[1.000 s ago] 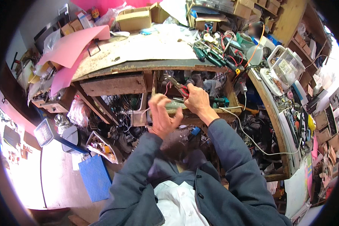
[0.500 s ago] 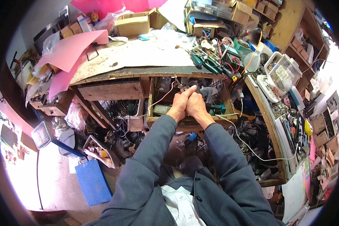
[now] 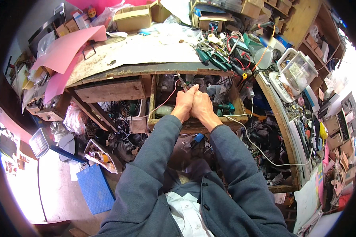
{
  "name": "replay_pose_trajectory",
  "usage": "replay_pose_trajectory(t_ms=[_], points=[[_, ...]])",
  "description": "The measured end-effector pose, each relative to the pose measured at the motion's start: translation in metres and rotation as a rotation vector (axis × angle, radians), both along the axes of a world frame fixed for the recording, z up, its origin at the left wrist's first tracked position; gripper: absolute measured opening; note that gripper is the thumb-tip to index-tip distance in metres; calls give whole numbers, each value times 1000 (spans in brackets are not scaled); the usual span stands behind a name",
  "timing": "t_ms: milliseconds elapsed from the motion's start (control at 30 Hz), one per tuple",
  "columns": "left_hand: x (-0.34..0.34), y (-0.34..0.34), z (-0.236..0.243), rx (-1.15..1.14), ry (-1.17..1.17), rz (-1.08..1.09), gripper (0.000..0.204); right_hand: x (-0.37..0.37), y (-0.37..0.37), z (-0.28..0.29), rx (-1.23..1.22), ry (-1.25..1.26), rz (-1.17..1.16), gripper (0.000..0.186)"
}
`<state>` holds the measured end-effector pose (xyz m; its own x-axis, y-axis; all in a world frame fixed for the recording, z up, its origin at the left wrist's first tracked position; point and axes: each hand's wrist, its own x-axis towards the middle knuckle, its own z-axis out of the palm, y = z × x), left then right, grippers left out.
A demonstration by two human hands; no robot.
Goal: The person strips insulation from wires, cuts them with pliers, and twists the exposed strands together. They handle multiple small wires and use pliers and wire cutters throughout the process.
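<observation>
My left hand point(image 3: 184, 102) and my right hand point(image 3: 201, 106) are clasped together over the pliers point(image 3: 181, 80), whose handles are hidden in my closed fingers; the metal jaws point up and away from me. They are over an open wooden drawer point(image 3: 152, 108) full of tools and scrap. A thin pink wire point(image 3: 168, 97) runs from near the jaws down over the drawer's left side. Whether the jaws grip it I cannot tell. A green power tool point(image 3: 226, 110) lies in the drawer, right of my hands.
The cluttered workbench point(image 3: 103, 59) holds pink sheets point(image 3: 63, 53), cardboard boxes point(image 3: 132, 19) and a heap of green-handled pliers point(image 3: 213, 59). A clear plastic container point(image 3: 298, 67) sits at the right. A white cable point(image 3: 261, 150) hangs below the drawer. A blue board point(image 3: 95, 187) lies at the lower left.
My left hand, apart with curved fingers a second ago, has joined my right hand on the pliers and closed. The red handles, visible then, are covered now.
</observation>
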<state>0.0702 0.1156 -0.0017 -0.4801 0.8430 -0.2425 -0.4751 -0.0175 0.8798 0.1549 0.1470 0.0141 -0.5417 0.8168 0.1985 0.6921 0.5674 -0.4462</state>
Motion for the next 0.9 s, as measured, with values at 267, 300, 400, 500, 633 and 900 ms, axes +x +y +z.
replay_pose_trajectory(t_ms=[267, 300, 400, 500, 633, 900], points=[[1, -4, 6, -37, 34, 23, 31, 0, -2, -1, 31, 19, 23, 23], [2, -5, 7, -33, 34, 22, 31, 1, -2, -1, 39, 21, 18, 23], [-1, -1, 4, -35, 32, 35, 31, 0, -3, 2, 37, 3, 23, 23], [-2, -1, 1, -30, 62, 20, 31, 1, -3, 0, 50, 4, 23, 24], [0, 0, 1, -36, 50, 26, 30, 2, -3, -1, 52, 0, 15, 24], [-2, 1, 0, -35, 77, 32, 31, 0, -2, -2, 51, 63, -1, 23]])
